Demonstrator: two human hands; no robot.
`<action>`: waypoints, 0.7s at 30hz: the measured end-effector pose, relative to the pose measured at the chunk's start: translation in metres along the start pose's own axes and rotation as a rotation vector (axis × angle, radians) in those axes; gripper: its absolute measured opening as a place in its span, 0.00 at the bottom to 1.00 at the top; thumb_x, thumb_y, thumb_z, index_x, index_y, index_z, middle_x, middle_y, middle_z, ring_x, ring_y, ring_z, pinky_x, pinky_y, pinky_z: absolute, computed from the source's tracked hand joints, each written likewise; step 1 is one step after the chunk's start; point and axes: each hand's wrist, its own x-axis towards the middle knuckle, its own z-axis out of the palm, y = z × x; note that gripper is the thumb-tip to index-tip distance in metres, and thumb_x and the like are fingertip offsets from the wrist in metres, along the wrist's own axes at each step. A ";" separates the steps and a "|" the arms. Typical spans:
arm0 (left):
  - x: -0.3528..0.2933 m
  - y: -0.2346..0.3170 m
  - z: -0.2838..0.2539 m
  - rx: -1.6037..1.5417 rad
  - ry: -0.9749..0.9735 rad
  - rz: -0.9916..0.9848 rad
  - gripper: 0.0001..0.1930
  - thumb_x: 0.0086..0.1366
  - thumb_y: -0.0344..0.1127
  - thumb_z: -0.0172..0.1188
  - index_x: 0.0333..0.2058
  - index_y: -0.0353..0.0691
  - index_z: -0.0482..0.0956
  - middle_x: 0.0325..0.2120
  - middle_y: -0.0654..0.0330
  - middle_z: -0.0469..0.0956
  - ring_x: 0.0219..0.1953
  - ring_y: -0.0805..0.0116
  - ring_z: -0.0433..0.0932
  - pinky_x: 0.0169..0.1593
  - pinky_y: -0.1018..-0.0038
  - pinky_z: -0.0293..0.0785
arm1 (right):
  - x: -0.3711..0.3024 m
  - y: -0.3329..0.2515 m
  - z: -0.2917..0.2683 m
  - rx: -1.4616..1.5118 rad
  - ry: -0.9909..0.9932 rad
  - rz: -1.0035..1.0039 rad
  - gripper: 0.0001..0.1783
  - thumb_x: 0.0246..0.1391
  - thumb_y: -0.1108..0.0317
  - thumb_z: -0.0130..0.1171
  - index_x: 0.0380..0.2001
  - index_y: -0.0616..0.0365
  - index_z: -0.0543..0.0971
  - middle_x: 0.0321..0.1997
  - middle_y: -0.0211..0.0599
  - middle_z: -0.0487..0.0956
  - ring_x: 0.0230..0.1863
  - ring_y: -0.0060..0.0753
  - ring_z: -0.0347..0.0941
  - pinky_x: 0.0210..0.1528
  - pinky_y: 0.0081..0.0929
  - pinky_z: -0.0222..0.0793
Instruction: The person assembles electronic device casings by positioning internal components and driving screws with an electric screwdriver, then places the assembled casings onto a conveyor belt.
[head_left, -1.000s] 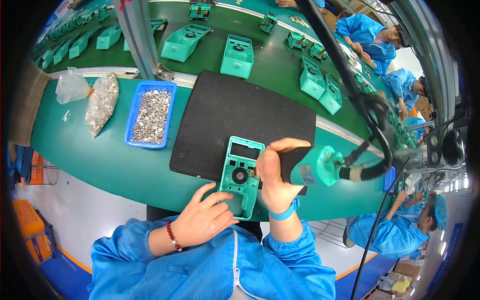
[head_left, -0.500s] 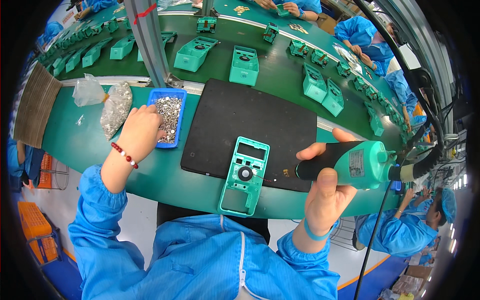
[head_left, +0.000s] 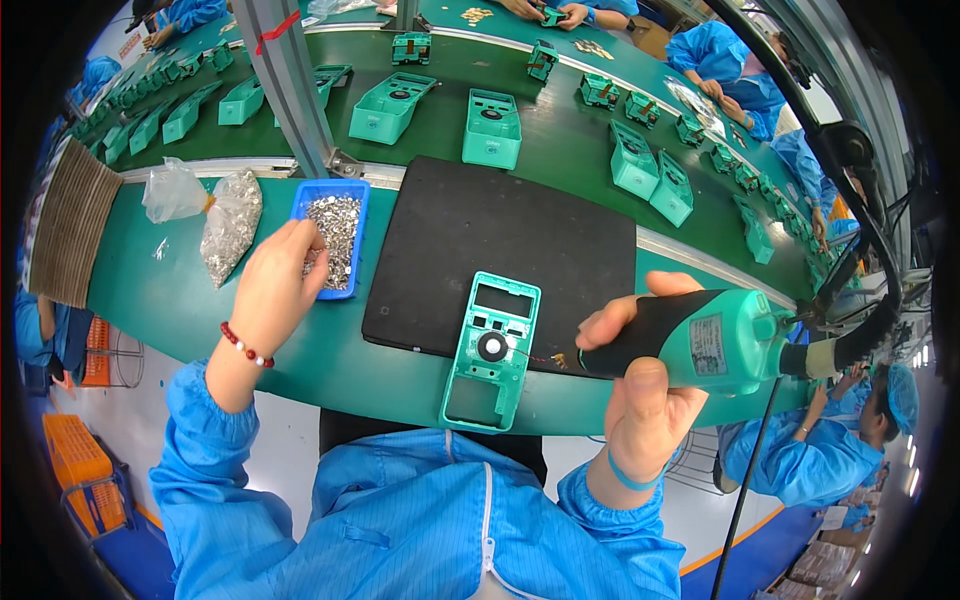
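Note:
My left hand [head_left: 278, 278] is at the left edge of a blue tray [head_left: 363, 215] full of small metal screws [head_left: 340, 228]. Its thumb and fingers are pinched together; whatever lies between them is hidden. In my right hand [head_left: 650, 395] is a green and black electric screwdriver [head_left: 715, 340], its tip end pointing left above the bench. Between the hands a green plastic housing [head_left: 462, 365] lies flat, partly on a black mat [head_left: 500, 230]. A round black and white part [head_left: 492, 346] sits in the housing, with thin wires running out to the right.
A tied plastic bag of metal parts [head_left: 230, 235] lies left of the tray, near stacked cardboard [head_left: 75, 225]. Beyond a metal post [head_left: 285, 85], several green housings [head_left: 492, 140] stand on the green belt. A thick cable [head_left: 865, 330] trails from the screwdriver. Co-workers sit across and at right.
My left fingers have drawn together and shifted slightly toward me at the tray. The screwdriver in my right hand has come a little left and nearer. The housing stays put.

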 end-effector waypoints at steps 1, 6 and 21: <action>-0.004 0.005 -0.001 -0.225 0.002 -0.020 0.04 0.58 0.23 0.62 0.29 0.35 0.75 0.30 0.55 0.78 0.33 0.57 0.80 0.39 0.66 0.75 | -0.001 0.001 0.000 -0.002 0.002 0.001 0.33 0.52 0.68 0.70 0.58 0.64 0.68 0.40 0.42 0.78 0.38 0.25 0.74 0.40 0.21 0.68; -0.031 0.060 0.011 -0.745 -0.037 0.056 0.07 0.54 0.18 0.64 0.28 0.34 0.75 0.30 0.54 0.82 0.35 0.58 0.83 0.40 0.70 0.79 | -0.003 0.006 0.002 0.012 -0.021 0.009 0.31 0.50 0.66 0.72 0.53 0.65 0.69 0.35 0.40 0.76 0.30 0.21 0.72 0.31 0.19 0.66; -0.046 0.099 0.038 -0.823 -0.053 -0.048 0.07 0.58 0.18 0.64 0.35 0.33 0.78 0.30 0.55 0.81 0.34 0.65 0.83 0.38 0.73 0.78 | -0.006 0.011 0.014 0.103 -0.068 0.014 0.26 0.49 0.76 0.68 0.49 0.65 0.67 0.31 0.37 0.75 0.27 0.19 0.70 0.31 0.19 0.67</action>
